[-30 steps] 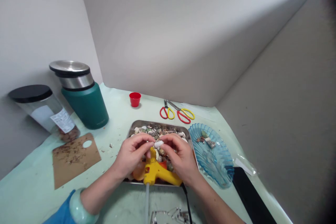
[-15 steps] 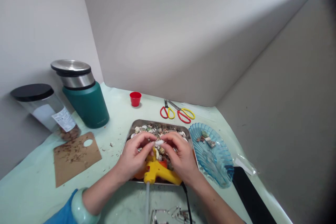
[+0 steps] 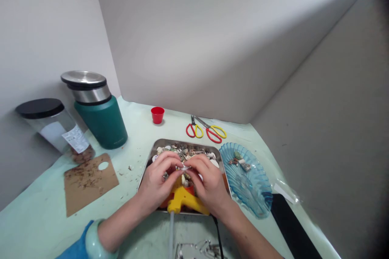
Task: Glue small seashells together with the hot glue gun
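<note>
My left hand (image 3: 159, 178) and my right hand (image 3: 209, 180) meet above a metal tray (image 3: 226, 178) of shells. Between their fingertips they pinch a small white piece (image 3: 184, 168), mostly covered by the fingers; it looks like a shell. Assorted small shells (image 3: 179, 151) fill the back of the tray. Just below the hands a yellow glue gun (image 3: 188, 201) rests over the tray's front edge, with a pale glue stick (image 3: 171, 230) out of its rear end.
Behind the tray are a red cup (image 3: 157, 115) and two pairs of scissors (image 3: 216, 132). A blue shell-shaped dish (image 3: 252, 186) lies right. A green bottle (image 3: 103, 121), a lidded jar (image 3: 54, 129) and brown cardboard (image 3: 91, 190) are left. A black cord runs down front.
The fingertips have closed in around the white piece, which now shows less. Both hands have shifted very slightly, and the whole view has moved a little.
</note>
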The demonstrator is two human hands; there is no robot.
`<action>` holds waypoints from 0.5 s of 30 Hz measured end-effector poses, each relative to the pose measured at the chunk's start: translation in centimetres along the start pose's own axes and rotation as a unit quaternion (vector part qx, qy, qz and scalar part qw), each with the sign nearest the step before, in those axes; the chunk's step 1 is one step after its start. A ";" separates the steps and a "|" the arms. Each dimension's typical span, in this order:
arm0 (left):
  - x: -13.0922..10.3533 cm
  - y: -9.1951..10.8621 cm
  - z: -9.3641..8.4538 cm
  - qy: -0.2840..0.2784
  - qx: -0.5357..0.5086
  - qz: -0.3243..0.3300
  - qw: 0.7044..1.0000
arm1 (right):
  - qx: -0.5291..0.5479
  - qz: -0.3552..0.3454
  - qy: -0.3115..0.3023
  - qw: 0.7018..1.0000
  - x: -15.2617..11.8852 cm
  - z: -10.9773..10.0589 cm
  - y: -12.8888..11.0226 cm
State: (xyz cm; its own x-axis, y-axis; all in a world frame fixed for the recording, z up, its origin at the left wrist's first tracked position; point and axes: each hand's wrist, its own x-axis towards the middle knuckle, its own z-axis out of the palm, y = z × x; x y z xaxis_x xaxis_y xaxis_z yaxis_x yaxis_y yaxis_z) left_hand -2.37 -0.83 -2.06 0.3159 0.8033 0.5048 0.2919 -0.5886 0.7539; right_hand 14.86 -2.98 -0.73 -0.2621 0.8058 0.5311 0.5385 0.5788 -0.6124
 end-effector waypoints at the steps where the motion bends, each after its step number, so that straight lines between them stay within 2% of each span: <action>1: 0.0 0.0 0.0 0.001 0.004 0.003 1.000 | -0.002 -0.003 -0.003 1.000 0.0 0.0 0.0; 11: 0.2 0.5 -0.2 -0.002 0.008 0.004 1.000 | 0.005 0.008 -0.014 1.000 0.1 -0.2 -0.1; 15: 0.1 0.2 0.1 -0.009 -0.031 -0.037 0.999 | 0.036 0.040 -0.013 0.998 0.2 -0.3 -0.3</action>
State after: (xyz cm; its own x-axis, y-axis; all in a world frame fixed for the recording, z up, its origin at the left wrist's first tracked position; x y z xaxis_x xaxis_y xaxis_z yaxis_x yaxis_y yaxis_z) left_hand -2.24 -0.88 -1.94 0.3114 0.8424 0.4397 0.2590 -0.5205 0.8136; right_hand 14.90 -3.00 -0.28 -0.2420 0.8518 0.4646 0.5004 0.5198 -0.6924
